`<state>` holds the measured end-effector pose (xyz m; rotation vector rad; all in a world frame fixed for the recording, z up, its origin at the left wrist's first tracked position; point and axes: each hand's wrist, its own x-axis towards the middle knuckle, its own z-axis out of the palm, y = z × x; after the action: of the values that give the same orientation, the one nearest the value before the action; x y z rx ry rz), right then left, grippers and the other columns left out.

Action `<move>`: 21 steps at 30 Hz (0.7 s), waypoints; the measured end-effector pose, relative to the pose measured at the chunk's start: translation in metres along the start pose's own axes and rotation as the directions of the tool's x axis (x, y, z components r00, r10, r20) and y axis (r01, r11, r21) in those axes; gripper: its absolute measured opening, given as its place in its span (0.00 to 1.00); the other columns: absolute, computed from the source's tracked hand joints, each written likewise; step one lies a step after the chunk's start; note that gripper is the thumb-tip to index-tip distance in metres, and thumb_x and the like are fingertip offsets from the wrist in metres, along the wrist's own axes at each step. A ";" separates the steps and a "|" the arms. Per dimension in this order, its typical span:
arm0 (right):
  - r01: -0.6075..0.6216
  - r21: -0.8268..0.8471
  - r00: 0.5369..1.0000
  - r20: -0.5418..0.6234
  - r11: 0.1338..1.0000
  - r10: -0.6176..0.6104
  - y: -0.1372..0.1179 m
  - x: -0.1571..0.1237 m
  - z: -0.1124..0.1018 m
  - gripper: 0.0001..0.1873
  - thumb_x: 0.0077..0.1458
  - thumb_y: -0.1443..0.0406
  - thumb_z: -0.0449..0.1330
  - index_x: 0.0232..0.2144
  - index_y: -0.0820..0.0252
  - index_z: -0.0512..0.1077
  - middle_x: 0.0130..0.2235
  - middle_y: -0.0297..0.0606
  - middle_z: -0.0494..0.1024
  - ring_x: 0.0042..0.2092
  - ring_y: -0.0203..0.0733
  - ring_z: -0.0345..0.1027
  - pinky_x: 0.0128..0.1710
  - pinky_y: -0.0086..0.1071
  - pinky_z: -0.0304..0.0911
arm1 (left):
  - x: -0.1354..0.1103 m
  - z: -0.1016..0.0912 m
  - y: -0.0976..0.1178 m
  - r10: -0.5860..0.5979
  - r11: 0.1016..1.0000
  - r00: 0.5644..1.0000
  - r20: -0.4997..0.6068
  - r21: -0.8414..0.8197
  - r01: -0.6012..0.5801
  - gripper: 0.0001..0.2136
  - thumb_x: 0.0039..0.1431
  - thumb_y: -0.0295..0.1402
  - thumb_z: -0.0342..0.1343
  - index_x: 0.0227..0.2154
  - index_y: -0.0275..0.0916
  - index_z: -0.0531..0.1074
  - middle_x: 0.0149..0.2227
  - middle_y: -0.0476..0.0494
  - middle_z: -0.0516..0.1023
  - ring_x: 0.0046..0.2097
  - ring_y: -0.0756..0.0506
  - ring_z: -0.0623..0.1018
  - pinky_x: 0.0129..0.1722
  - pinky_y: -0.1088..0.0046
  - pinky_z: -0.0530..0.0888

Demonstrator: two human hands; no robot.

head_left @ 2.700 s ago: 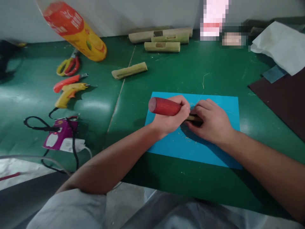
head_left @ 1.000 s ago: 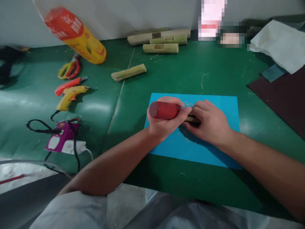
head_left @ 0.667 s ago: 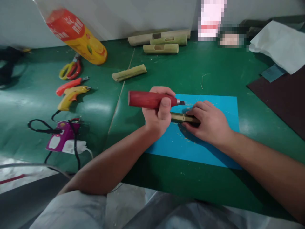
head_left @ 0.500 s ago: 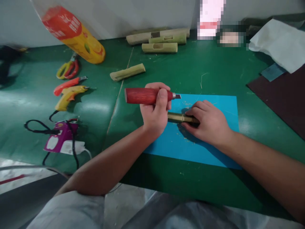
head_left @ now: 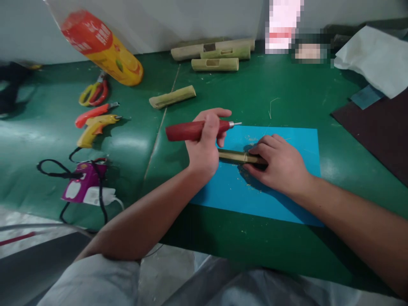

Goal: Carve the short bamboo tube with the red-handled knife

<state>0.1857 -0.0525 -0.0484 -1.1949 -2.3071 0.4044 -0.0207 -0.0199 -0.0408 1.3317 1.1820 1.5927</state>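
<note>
My left hand (head_left: 205, 142) is closed round a carving tool with a red wooden handle (head_left: 183, 131). It holds the tool level, short metal tip pointing right, a little above the table. My right hand (head_left: 280, 163) lies on a thin bamboo piece (head_left: 234, 156) and presses it flat onto a blue sheet (head_left: 287, 204). The fingers curl over the piece's right end, hiding it. Fine shavings are scattered on the blue sheet by my right hand.
Three slotted bamboo pieces (head_left: 215, 63) lie at the back, one more (head_left: 172, 97) nearer. Left are scissors (head_left: 94, 91), an orange cutter (head_left: 92, 113), a yellow glue gun (head_left: 94, 127), a purple plug block (head_left: 83, 187) and an orange-yellow bag (head_left: 102, 46). White cloth (head_left: 372, 59) and a dark mat (head_left: 379, 127) lie right.
My left hand lifted the red-handled tool off the bamboo piece and drew it back to the left, turning it level. My right hand stayed on the bamboo.
</note>
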 end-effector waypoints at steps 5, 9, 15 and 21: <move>-0.020 0.016 1.000 0.006 1.000 0.020 0.000 0.000 0.000 0.10 0.65 0.58 0.69 0.41 0.59 0.84 0.42 0.48 0.83 0.44 0.53 0.72 0.44 0.45 0.66 | -0.005 0.005 0.004 -0.042 0.995 0.999 -0.010 -0.086 0.041 0.28 0.66 0.71 0.61 0.40 0.49 0.75 0.20 0.55 0.72 0.17 0.50 0.65 0.17 0.65 0.56; -0.017 0.009 1.000 0.022 1.000 0.017 -0.001 0.001 -0.002 0.11 0.65 0.58 0.69 0.42 0.60 0.84 0.43 0.49 0.83 0.44 0.54 0.72 0.44 0.45 0.66 | 0.000 0.004 -0.002 0.013 0.996 1.000 -0.002 -0.087 -0.014 0.26 0.61 0.64 0.72 0.39 0.49 0.71 0.23 0.57 0.74 0.20 0.51 0.69 0.18 0.66 0.61; -0.028 -0.002 0.999 0.031 1.000 0.028 -0.001 0.001 -0.001 0.12 0.64 0.58 0.70 0.43 0.60 0.85 0.43 0.49 0.84 0.45 0.55 0.73 0.45 0.46 0.66 | 0.008 -0.002 -0.011 0.033 0.999 0.999 -0.003 -0.039 -0.033 0.25 0.56 0.56 0.80 0.39 0.47 0.75 0.32 0.54 0.76 0.26 0.54 0.70 0.24 0.69 0.66; -0.023 0.017 1.000 0.015 1.000 0.022 -0.001 0.001 -0.001 0.11 0.64 0.58 0.70 0.42 0.59 0.84 0.42 0.48 0.83 0.43 0.54 0.71 0.44 0.45 0.65 | 0.004 0.001 0.004 0.016 0.998 1.000 -0.008 -0.065 -0.017 0.18 0.65 0.56 0.73 0.40 0.47 0.81 0.30 0.51 0.75 0.24 0.52 0.69 0.23 0.68 0.65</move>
<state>0.1847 -0.0519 -0.0472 -1.2142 -2.3000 0.4421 -0.0206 -0.0166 -0.0360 1.2985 1.1169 1.6351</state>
